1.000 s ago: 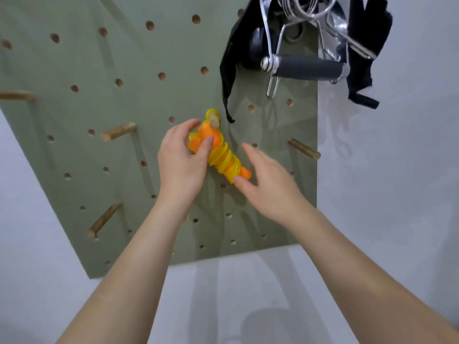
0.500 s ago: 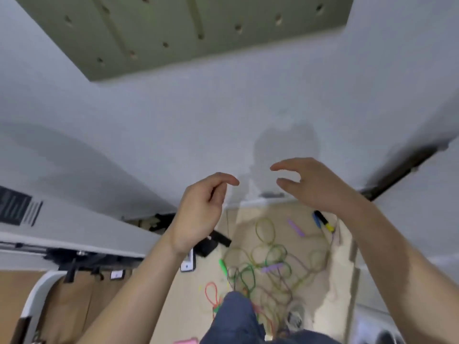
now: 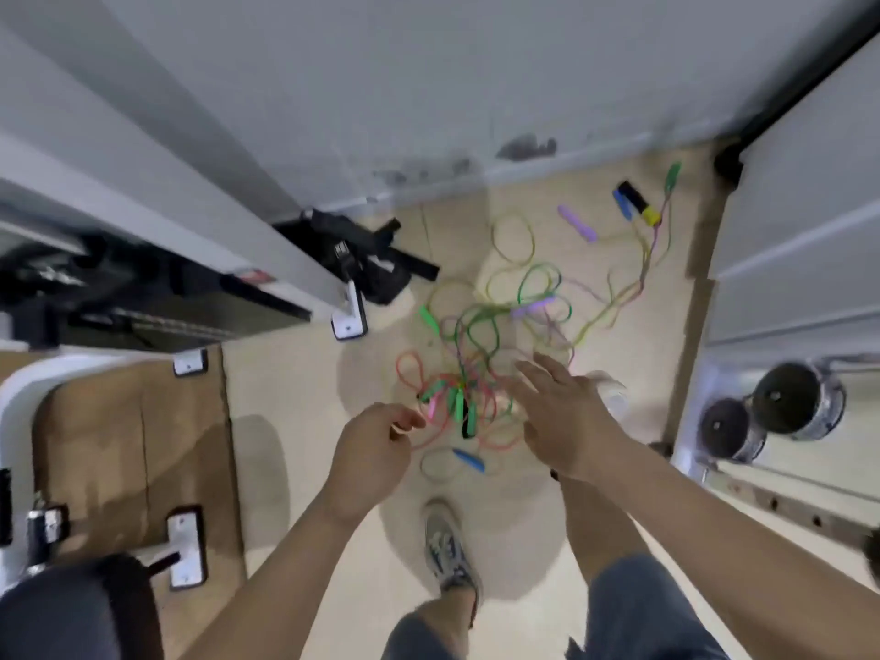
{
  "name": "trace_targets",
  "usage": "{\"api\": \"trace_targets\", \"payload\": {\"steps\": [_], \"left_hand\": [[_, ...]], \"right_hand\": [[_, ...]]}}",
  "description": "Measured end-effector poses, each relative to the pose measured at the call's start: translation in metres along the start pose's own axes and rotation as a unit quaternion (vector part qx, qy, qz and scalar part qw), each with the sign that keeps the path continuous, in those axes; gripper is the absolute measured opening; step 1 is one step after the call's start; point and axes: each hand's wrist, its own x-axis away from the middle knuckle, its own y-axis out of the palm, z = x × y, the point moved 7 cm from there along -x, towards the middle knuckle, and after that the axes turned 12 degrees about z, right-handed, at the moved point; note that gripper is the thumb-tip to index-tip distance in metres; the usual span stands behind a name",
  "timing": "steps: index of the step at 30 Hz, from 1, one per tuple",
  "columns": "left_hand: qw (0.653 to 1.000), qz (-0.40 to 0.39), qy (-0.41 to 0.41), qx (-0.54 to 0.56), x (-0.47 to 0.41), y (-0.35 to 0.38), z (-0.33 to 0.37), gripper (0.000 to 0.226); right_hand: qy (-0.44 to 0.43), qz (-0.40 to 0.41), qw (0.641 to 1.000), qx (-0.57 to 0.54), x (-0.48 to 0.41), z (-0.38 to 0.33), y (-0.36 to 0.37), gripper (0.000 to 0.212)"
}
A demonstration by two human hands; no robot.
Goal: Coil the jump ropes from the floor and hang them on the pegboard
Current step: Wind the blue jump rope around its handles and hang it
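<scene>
Grips empty: left hand [image 3: 371,452] loosely curled, right hand [image 3: 559,419] spread; floppy light jump ropes [image 3: 481,326] at 12 o'clock, I'd take a green handle [image 3: 458,405]

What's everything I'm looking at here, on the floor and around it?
jump ropes: several, tangled, count unclear; green, pink, yellow, purple; floor centre
black straps: one bundle; black; floor by the wall
round weights: two; dark; right side
table: one; white; left
seat: one; black; bottom left corner
shoe: one; grey; bottom centre
left grip: one; bare, loosely curled, empty; above the ropes' left edge
right grip: one; bare, fingers spread, empty; above the ropes
</scene>
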Motion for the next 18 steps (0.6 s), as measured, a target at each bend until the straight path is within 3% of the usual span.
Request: {"api": "trace_targets", "payload": {"steps": [5, 7, 12, 15, 18], "left_hand": [[0.995, -0.076, -0.062, 0.012, 0.022, 0.132, -0.145, 0.035], [0.993, -0.107, -0.047, -0.01, 0.018, 0.197, -0.188, 0.029], [0.969, -0.188, 0.076, -0.138, -0.007, 0.378, -0.263, 0.042], [0.938, -0.168, 0.183, -0.242, -0.025, 0.46, -0.284, 0.057], [0.926, -0.109, 0.192, -0.306, -0.047, 0.505, -0.305, 0.075]], "right_hand": [[0.109, -0.067, 0.989, -0.074, 0.033, 0.021, 0.176, 0.075], [0.164, -0.055, 0.972, -0.156, 0.034, 0.041, 0.245, 0.072], [0.368, -0.066, 0.866, -0.333, 0.043, 0.123, 0.434, 0.058], [0.31, -0.07, 0.886, -0.336, 0.048, 0.15, 0.506, 0.065], [0.255, -0.067, 0.92, -0.29, 0.04, 0.159, 0.549, 0.078]]}}
